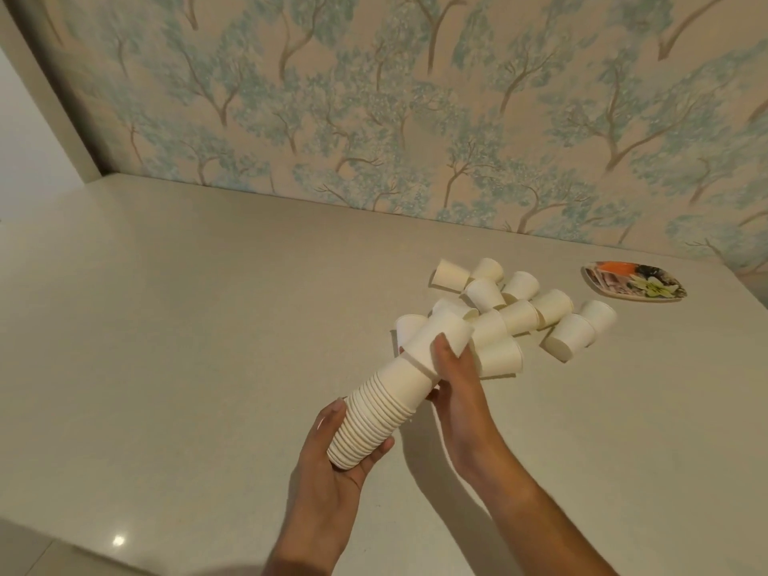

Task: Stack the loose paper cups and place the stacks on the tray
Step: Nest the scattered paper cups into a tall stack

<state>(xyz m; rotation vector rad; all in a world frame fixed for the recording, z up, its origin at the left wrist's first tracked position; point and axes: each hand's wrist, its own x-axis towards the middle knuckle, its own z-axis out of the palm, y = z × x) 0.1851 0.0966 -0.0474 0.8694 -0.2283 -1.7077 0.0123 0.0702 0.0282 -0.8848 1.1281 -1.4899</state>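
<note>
A long stack of white paper cups (374,413) tilts up and away over the table, its rims toward me. My left hand (332,463) grips its lower end. My right hand (451,380) holds the top cup (432,338), which sits partly over the far end of the stack. Behind it, several loose white cups (519,313) lie on their sides in a pile. The tray (633,281), a small flower-patterned dish, rests at the far right near the wall and holds no cups.
The pale table (187,326) stretches wide to the left and front. A wall with tree-patterned wallpaper (374,97) runs along the back edge. The table's front edge shows at bottom left.
</note>
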